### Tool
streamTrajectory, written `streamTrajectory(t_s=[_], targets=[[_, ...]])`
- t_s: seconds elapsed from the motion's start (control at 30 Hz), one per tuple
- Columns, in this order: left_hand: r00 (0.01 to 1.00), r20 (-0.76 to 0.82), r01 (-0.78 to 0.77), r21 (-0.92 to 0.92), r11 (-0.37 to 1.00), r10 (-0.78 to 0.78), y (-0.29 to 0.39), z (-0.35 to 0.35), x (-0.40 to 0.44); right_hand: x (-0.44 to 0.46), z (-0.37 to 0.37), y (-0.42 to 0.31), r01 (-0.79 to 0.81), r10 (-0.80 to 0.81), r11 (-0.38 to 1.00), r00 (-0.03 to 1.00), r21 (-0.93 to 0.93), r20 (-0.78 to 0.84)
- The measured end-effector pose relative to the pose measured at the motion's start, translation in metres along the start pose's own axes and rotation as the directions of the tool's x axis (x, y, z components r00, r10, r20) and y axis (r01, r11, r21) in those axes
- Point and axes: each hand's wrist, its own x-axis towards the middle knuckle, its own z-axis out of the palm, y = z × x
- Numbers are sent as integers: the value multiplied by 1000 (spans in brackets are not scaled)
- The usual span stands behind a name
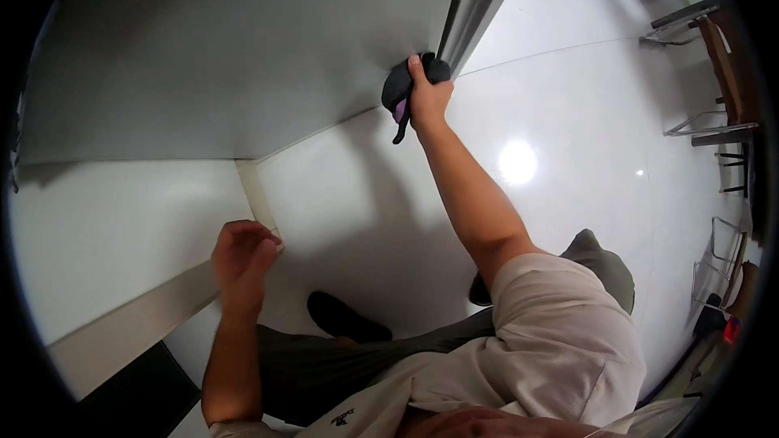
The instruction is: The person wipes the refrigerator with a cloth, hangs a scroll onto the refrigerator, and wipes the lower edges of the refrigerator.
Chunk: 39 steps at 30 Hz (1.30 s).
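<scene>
My right hand [428, 97] reaches forward, its fingers wrapped round a dark grey cloth [397, 88] with a purple patch. The cloth lies against a large grey panel [243, 40], close to the panel's metal-trimmed edge [479, 16]. One dark corner of the cloth hangs down below the hand. At the left, my left hand [243, 253] is raised near the base of a pale wall, with its fingers loosely curled and the thumb apart. I see nothing held in it. Its fingertips are partly hidden.
Glossy white floor [560, 138] spreads under me, with a bright light reflection. My dark shoe [345, 316] stands close to the wall base. Along the right side are chairs with metal legs and a brown chair back [720, 73]. A black panel [138, 393] sits at lower left.
</scene>
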Motion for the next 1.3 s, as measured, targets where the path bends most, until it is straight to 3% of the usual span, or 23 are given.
streamTrajectory(t_s=[0.07, 0.1, 0.23, 0.33, 0.37, 0.47, 0.53, 0.6, 0.67, 0.77, 0.93, 1.0, 1.1, 1.2, 1.3], targets=[[1000, 1, -3, 20, 1000, 3, 1, -1, -3, 6, -15, 29, -100, 104, 992, 994, 75, -42], [1000, 0, -1, 33, 999, 1, 2, -1, -5, 17, -23, 54, -72, 70, 997, 993, -10, -99], [999, -20, 41, 80, 996, -40, 7, -1, -9, 34, -38, 52, -348, 259, 885, 920, -310, -295], [999, -25, 21, 89, 996, -19, -3, -10, -6, 24, -25, 29, -19, -78, 929, 966, -369, -247], [1000, -21, 24, 49, 999, -23, -5, -10, -4, 18, -16, 24, 182, -212, 970, 957, -161, -196], [998, -18, 59, 2, 998, -59, -1, -1, -2, -41, 22, -82, 418, -416, 905, 908, 75, -51], [998, -1, 70, -4, 998, -70, -7, 1, 3, -71, 41, -139, 557, -561, 811, 827, 179, -30], [996, 22, 87, 5, 996, -87, -16, 0, 4, -82, 47, -168, 808, -807, 587, 578, 53, 123], [995, 31, 98, 13, 995, -99, -20, -4, 6, -82, 71, -169, 796, -735, 594, 596, -117, 322], [996, 10, 89, 22, 996, -90, -18, -6, 12, -81, 79, -142, 800, -774, 585, 600, -131, 203], [996, -42, 77, 66, 995, -75, -16, -10, 10, -46, 44, -48, 541, -575, 777, 818, -322, -13], [998, -17, 66, 41, 997, -66, -16, -12, 4, -26, 14, -9, 185, -212, 884, 977, -428, -17], [997, 6, 70, 53, 996, -71, -9, -11, -4, 9, -9, 63, -217, 140, 915, 961, -339, -238], [998, 13, 65, 77, 995, -66, -5, -14, -7, 33, -26, 96, -308, 219, 883, 938, -355, -268], [998, -16, 58, 71, 996, -57, -3, -18, -10, 13, -25, 56, -342, 212, 844, 920, -413, -329]])
